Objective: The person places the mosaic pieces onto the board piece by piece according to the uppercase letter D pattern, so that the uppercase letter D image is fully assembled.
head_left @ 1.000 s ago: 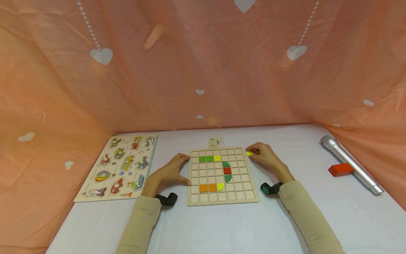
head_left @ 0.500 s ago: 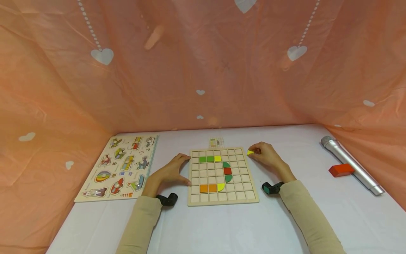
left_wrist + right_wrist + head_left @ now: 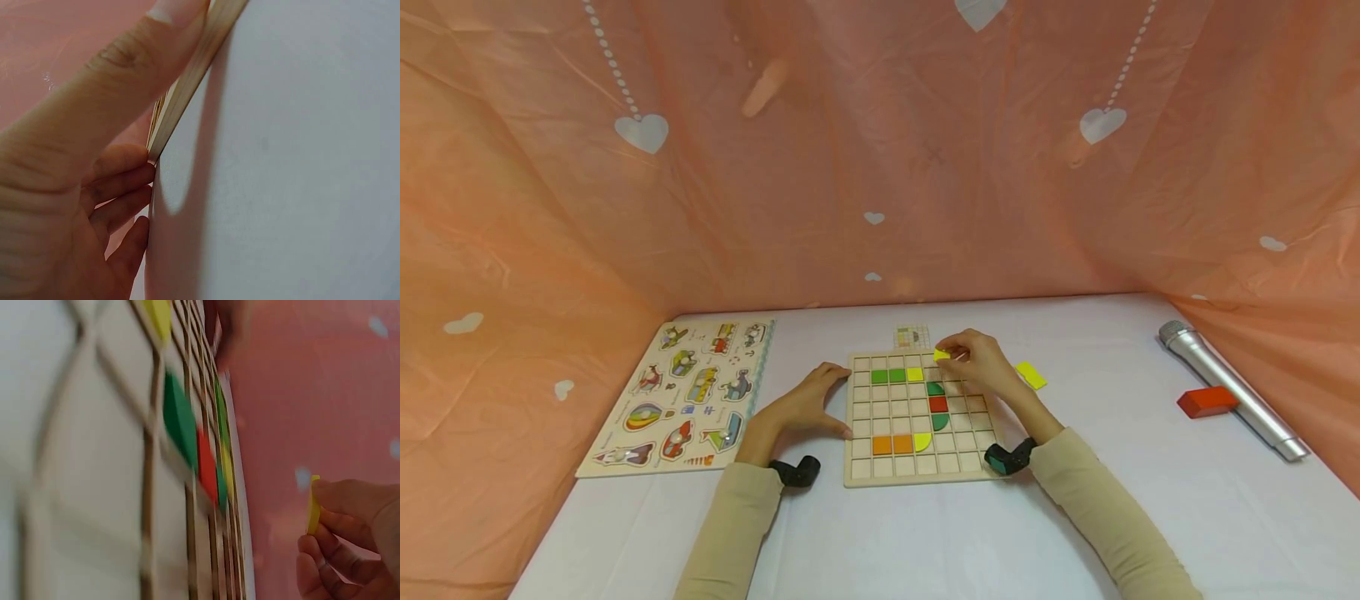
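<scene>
A square wooden grid board point(image 3: 925, 479) lies on the table, with several coloured tiles in its cells. My left hand point(image 3: 801, 410) touches the board's left edge, thumb and fingers spread apart along it. In the left wrist view the thumb point(image 3: 119, 75) lies against the wooden rim. My right hand point(image 3: 981, 362) is over the board's upper right part and pinches a yellow tile point(image 3: 314, 509) between thumb and fingers. Below it sit a red tile point(image 3: 937, 404) and green quarter-round tiles point(image 3: 940, 422). The held tile's outline is partly hidden by the fingers.
More yellow tiles point(image 3: 1031, 375) lie right of the board. A small pattern card point(image 3: 912, 336) lies behind it. On the left is a picture puzzle board point(image 3: 685, 400); on the right, a silver microphone point(image 3: 1232, 392) and a red block point(image 3: 1206, 402).
My right hand has moved left from beside the board to above it, carrying a yellow tile. Other yellow tiles on the table are now uncovered. The left hand has stayed in place.
</scene>
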